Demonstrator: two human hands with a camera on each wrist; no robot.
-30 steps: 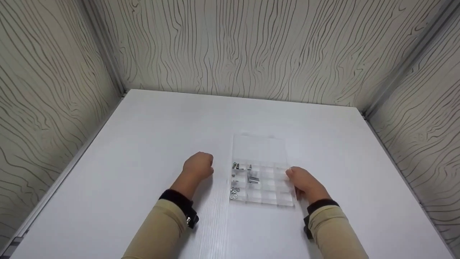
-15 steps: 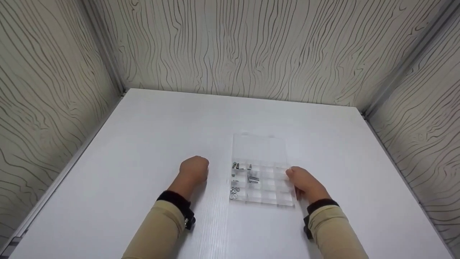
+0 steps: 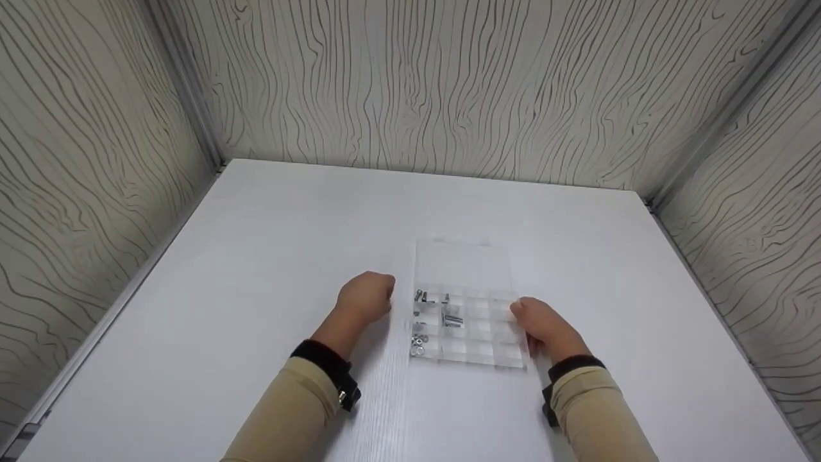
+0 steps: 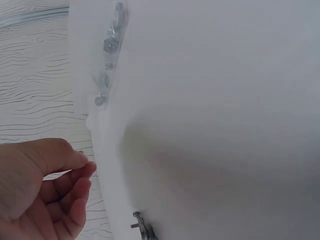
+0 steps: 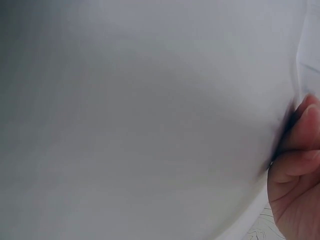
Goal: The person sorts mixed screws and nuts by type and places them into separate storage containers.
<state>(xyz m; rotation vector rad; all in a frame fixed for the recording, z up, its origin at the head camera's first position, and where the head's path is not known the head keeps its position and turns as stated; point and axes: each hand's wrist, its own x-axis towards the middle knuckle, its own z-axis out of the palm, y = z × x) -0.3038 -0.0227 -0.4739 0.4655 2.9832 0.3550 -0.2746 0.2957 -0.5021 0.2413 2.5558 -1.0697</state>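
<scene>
A clear compartment organizer box (image 3: 474, 327) lies on the white table with its lid (image 3: 462, 263) folded back. Its left compartments hold washers or nuts (image 3: 418, 344) and small screws (image 3: 421, 295); metal pins or bolts (image 3: 453, 319) lie in another. My right hand (image 3: 548, 327) grips the box's right edge with thumb on top, its fingers (image 5: 300, 135) partly visible in the right wrist view. Left of the box and apart from it is my left hand (image 3: 367, 298). Its thumb and index finger pinch together, with a tiny dark tip showing, kind unclear.
In the left wrist view, a small dark metal piece (image 4: 143, 227) shows at the lower edge; what it is I cannot tell. The white table (image 3: 288, 224) meets wood-patterned walls (image 3: 410, 83) at the back and sides.
My left hand shifted slightly left and nearer, then came back right and forward, now closer to the box. The right hand and the box have stayed in place.
</scene>
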